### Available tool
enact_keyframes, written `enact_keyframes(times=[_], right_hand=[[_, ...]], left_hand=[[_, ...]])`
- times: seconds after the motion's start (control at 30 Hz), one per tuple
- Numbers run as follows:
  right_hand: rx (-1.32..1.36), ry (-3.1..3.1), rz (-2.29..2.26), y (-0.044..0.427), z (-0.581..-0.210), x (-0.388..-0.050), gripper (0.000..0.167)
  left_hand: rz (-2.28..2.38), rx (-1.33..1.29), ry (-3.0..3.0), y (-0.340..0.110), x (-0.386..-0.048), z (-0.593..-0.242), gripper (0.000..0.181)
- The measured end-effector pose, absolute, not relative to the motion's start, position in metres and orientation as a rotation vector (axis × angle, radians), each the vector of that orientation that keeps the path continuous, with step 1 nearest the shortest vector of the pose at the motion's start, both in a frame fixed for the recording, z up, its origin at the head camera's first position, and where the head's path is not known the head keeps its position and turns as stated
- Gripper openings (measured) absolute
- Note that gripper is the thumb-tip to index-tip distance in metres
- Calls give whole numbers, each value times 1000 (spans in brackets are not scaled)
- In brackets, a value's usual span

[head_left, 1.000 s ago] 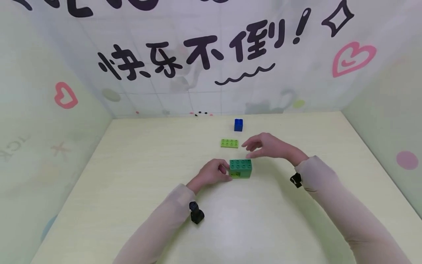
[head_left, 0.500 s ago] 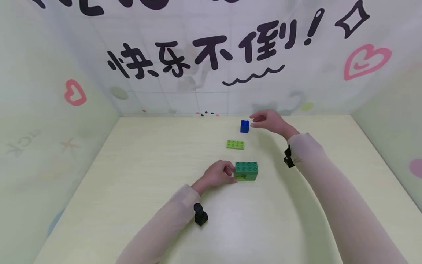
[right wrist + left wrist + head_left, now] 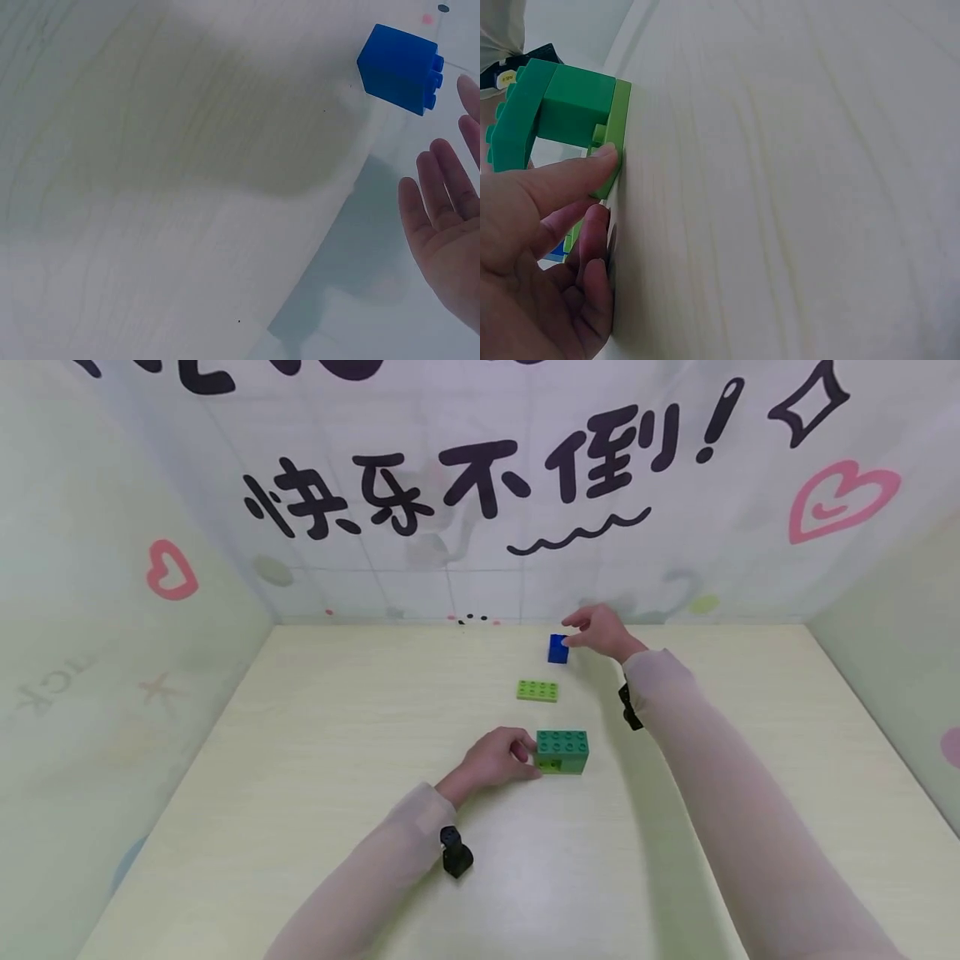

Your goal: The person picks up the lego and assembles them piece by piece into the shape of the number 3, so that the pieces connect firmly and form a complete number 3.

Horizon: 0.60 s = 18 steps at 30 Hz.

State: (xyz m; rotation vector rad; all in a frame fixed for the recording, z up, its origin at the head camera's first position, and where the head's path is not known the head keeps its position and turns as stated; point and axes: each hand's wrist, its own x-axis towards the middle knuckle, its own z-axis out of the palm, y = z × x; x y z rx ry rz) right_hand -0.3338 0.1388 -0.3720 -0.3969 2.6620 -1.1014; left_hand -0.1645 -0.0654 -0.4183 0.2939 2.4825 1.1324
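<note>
The right hand, fingers apart, reaches well beyond the pinching left hand.

Head looks down; wrists seemingly share blue brick.

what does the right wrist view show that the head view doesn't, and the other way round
Only the right wrist view: the palm of the right hand, and a gap between its visible fingers and the studs of the blue block.

Only the head view: the left hand gripping the end of the green block stack, the lime plate and the wall lettering.

Both: the right hand, the blue block and the table.
</note>
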Motion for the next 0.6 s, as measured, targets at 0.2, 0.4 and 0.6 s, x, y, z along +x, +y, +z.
enact_keyframes(times=[0.2,0.4,0.6], right_hand=[[-405,2609,-1129,133,-379,-334,43],[-403,2593,-1133,131,-389,-336,44],[-397,2616,-1111,130,-396,-335,48]], left_hand=[[1120,281,2490,-68,-165,-421,27],[1107,296,2494,-69,-167,-423,26],[1120,320,2486,-66,-167,-423,26]])
